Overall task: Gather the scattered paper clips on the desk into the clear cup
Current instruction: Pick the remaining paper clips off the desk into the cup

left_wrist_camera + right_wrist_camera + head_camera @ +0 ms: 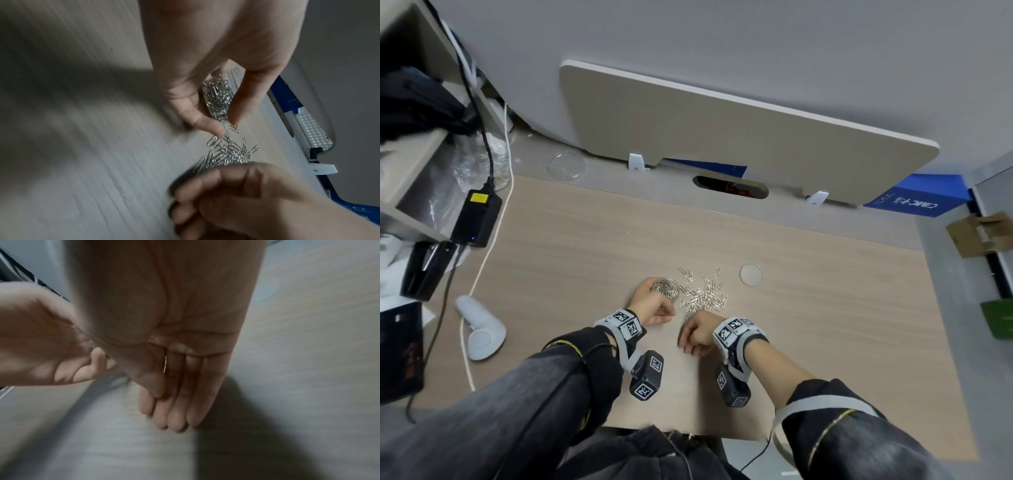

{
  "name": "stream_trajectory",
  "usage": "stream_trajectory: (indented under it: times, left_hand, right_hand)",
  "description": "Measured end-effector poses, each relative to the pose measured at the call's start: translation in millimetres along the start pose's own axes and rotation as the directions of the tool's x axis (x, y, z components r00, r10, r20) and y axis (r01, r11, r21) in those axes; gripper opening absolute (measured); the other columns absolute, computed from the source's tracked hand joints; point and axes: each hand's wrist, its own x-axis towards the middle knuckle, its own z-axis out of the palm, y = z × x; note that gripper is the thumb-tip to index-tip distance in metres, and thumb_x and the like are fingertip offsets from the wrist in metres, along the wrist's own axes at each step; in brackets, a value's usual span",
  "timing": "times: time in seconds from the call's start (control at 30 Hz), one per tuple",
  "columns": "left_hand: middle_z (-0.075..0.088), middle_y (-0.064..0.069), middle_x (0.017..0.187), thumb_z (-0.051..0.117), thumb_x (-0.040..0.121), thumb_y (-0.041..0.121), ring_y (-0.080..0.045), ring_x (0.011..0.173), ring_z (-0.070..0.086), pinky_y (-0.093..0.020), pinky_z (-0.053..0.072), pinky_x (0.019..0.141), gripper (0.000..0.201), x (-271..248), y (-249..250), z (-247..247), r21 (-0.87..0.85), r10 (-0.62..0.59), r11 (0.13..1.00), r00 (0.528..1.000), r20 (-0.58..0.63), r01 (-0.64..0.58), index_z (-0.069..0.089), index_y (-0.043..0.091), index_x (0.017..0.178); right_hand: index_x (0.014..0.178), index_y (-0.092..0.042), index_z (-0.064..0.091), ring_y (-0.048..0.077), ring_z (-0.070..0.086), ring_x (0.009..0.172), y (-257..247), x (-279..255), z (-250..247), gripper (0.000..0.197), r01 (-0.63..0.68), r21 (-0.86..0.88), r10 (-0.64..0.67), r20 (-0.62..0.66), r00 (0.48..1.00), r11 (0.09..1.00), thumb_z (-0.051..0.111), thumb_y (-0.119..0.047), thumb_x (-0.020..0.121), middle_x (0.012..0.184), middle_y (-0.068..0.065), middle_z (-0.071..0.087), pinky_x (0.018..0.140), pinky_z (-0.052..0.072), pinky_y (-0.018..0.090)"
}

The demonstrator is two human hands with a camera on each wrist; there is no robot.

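Observation:
Several silver paper clips (703, 296) lie in a loose pile at the middle of the wooden desk (825, 325). My left hand (657, 298) grips the clear cup (667, 288), full of clips, at the pile's left edge. In the left wrist view the thumb and a finger (242, 100) straddle the cup (218, 95), their tips down by the pile (226, 152). My right hand (688, 337) hovers just in front of the pile, its fingers together. In the right wrist view its thumb pins one paper clip (165, 364) against the fingers (179, 402).
A round clear lid (750, 274) lies right of the pile. Another clear round piece (566, 167) sits at the back left. A white controller (479, 330), a black power brick (477, 217) and cables occupy the left side. A beige divider panel (722, 130) stands behind.

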Motion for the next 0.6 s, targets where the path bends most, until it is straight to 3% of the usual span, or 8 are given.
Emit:
stream_trajectory:
  times: [0.07,0.2,0.33,0.4,0.47,0.53,0.6]
  left_hand:
    - [0.062,-0.016,0.073,0.047,0.069,-0.024,-0.028,0.063,0.063,-0.030,0.054,0.058,0.069,1,-1,0,0.005,-0.002,1.000,1.000,0.005,0.001,0.050,0.023,0.120]
    - [0.062,-0.015,0.076,0.047,0.069,-0.023,-0.028,0.062,0.062,-0.029,0.054,0.057,0.068,1,-2,-3,0.000,-0.006,1.000,1.000,-0.006,0.006,0.050,0.022,0.119]
    - [0.062,-0.014,0.079,0.047,0.069,-0.023,-0.027,0.059,0.062,-0.028,0.053,0.057,0.066,1,-3,-8,-0.014,-0.011,1.000,1.000,-0.029,0.010,0.051,0.021,0.118]
    - [0.062,-0.014,0.079,0.047,0.070,-0.023,-0.027,0.058,0.062,-0.028,0.053,0.056,0.066,2,-3,-9,-0.016,-0.013,1.000,0.999,-0.029,0.013,0.051,0.021,0.118]
    - [0.062,-0.015,0.079,0.047,0.070,-0.023,-0.026,0.058,0.062,-0.029,0.053,0.056,0.065,2,-3,-10,-0.018,-0.013,1.000,1.000,-0.026,0.012,0.050,0.021,0.118]
    - [0.062,-0.015,0.080,0.047,0.070,-0.024,-0.026,0.058,0.062,-0.029,0.053,0.057,0.065,2,-4,-9,-0.024,-0.013,1.000,1.000,-0.026,0.013,0.051,0.021,0.118]
    - [0.062,-0.014,0.079,0.048,0.068,-0.024,-0.027,0.060,0.062,-0.030,0.054,0.058,0.067,3,-5,-7,-0.024,-0.014,1.000,1.000,-0.023,0.014,0.052,0.021,0.118]
  right_hand:
    - [0.075,-0.013,0.066,0.010,0.061,0.051,-8,10,8,0.039,0.015,0.067,-0.013,-0.039,0.999,0.998,0.036,0.011,0.080,0.064,0.002,0.066,0.049,0.052,0.021]
    - [0.071,-0.014,0.064,0.016,0.061,0.052,-15,21,4,0.038,0.060,0.158,-0.021,-0.239,0.971,0.986,0.035,0.010,0.077,0.061,0.004,0.065,0.050,0.052,0.023]
    - [0.063,-0.026,0.062,0.021,0.063,0.069,-3,20,-19,0.036,0.082,0.083,-0.037,-0.444,0.895,0.993,0.043,0.003,0.072,0.064,-0.006,0.063,0.073,0.057,0.036]
    - [0.064,-0.026,0.062,0.024,0.065,0.074,2,14,-32,0.033,0.094,0.088,-0.028,-0.561,0.827,0.992,0.044,0.001,0.073,0.067,-0.005,0.065,0.078,0.058,0.038]
    - [0.076,-0.023,0.061,0.027,0.066,0.081,7,6,-45,0.026,0.073,0.089,0.009,-0.694,0.720,0.993,0.045,-0.003,0.078,0.082,0.002,0.068,0.078,0.055,0.035]
    - [0.098,-0.016,0.057,0.032,0.063,0.091,13,0,-52,0.015,-0.005,0.071,0.058,-0.773,0.632,0.997,0.052,-0.013,0.084,0.105,0.010,0.062,0.079,0.051,0.034]
    - [0.116,-0.010,0.045,0.036,0.059,0.098,14,-2,-47,0.045,-0.121,0.026,0.100,-0.739,0.667,0.992,0.064,-0.033,0.082,0.118,0.012,0.047,0.082,0.048,0.038]
